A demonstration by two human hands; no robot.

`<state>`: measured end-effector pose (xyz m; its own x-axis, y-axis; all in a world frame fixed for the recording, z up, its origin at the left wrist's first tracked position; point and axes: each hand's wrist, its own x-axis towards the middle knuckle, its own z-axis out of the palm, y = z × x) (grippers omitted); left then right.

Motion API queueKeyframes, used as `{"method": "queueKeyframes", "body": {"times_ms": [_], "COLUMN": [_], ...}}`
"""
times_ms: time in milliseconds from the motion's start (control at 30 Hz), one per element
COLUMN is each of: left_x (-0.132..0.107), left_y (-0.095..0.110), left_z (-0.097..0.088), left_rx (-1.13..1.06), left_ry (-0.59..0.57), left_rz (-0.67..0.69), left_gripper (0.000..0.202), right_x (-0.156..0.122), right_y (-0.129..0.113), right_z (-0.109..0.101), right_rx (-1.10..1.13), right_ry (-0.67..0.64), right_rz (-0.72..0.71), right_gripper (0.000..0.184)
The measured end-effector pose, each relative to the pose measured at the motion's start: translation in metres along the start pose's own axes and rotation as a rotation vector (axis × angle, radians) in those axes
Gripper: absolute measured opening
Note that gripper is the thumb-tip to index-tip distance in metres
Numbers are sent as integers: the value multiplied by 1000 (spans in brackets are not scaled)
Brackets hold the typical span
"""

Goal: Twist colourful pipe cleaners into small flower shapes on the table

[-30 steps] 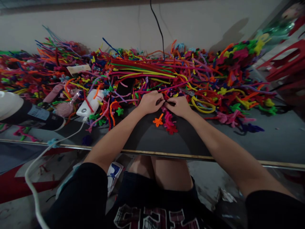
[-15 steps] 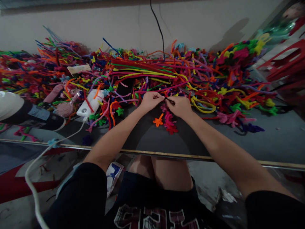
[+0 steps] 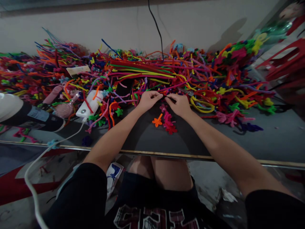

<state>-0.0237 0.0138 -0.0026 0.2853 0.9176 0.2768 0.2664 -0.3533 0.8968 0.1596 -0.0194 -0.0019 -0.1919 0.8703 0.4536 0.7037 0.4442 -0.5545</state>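
Note:
My left hand (image 3: 149,102) and my right hand (image 3: 180,105) are close together over the table, fingertips almost meeting. Thumb and forefinger are pinched on each side. Something small and dark seems to lie between the fingertips, too dim to name. Just below them on the table are an orange pipe-cleaner flower (image 3: 157,121), a pink one (image 3: 167,118) and a red one (image 3: 172,129). Beyond my hands a bundle of long straight pipe cleaners (image 3: 143,70) lies across a heap of others.
A heap of colourful pipe cleaners (image 3: 71,51) runs along the wall. At left are a dark bottle with a white end (image 3: 35,113), a pink hairbrush (image 3: 64,109) and a white device (image 3: 89,105) with a cable (image 3: 30,186). A red plastic chair (image 3: 283,60) stands at right.
The fingertips of my two hands have moved slightly apart, and the right fingers are less curled. A small pinkish flower now shows below them. The view has shifted slightly.

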Motion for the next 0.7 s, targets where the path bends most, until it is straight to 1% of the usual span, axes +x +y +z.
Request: {"method": "queueKeyframes", "body": {"times_ms": [133, 267, 433, 533, 700], "left_x": [0, 0, 2, 2, 1], "left_y": [3, 4, 1, 1, 2], "left_z": [-2, -4, -7, -8, -5], "left_rx": [-149, -253, -284, -295, -278], "left_ry": [-56, -144, -230, -249, -242], "left_rz": [-3, -57, -88, -94, -72], "left_gripper": [39, 42, 42, 43, 42], "right_x": [2, 2, 2, 3, 4], "right_y": [2, 3, 5, 7, 4], "right_z": [1, 0, 1, 1, -2], "right_rx": [103, 172, 257, 289, 276], "right_ry": [49, -11, -30, -50, -91], "right_rz": [-8, -3, 24, 25, 13], "right_gripper": [26, 26, 26, 28, 30]}}
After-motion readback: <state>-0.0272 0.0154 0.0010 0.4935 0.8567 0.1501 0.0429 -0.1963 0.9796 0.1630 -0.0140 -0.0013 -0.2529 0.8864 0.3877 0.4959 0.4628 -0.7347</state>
